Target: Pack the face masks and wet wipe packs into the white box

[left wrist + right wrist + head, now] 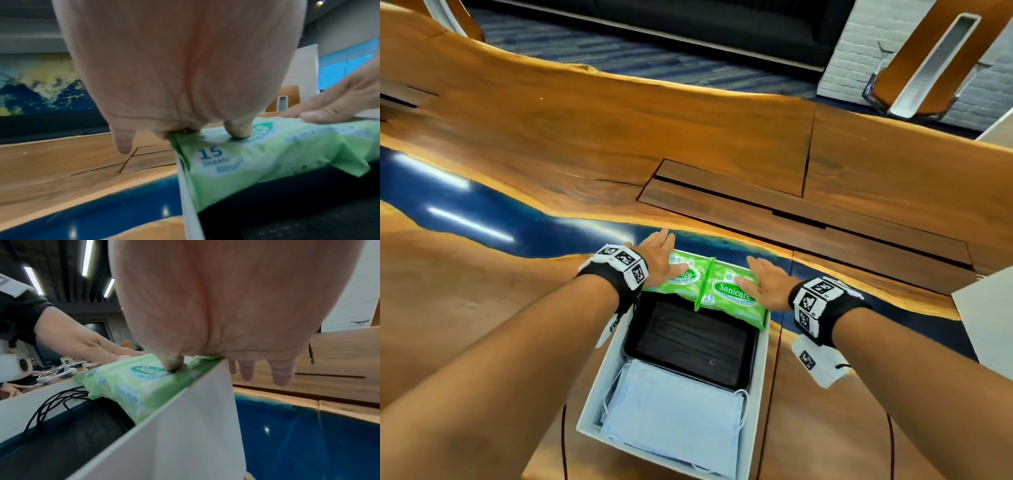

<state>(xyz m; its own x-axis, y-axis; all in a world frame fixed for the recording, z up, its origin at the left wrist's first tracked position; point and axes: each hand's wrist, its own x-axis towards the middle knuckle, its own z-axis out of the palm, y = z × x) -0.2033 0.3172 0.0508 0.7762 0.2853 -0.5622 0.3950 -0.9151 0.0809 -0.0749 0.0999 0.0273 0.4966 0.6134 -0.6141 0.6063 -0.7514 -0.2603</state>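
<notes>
The white box [761, 383] stands open on the wooden table. Two green wet wipe packs lie side by side at its far end, the left pack [688, 274] and the right pack [732, 301]. My left hand [661, 258] lies flat on the left pack, thumb [238, 129] pressing its top. My right hand [765, 281] lies flat on the right pack, thumb [174, 365] pressing down, its fingers [281, 374] reaching past the box wall [185, 426]. Below the packs sit a black mask pack [691, 342] and a stack of light blue face masks [674, 418].
A blue resin strip [465, 205] runs across the wooden table [585, 137]. A hatch panel [729, 181] is set in the tabletop beyond the box. A white sheet or lid [986, 318] lies at the right edge.
</notes>
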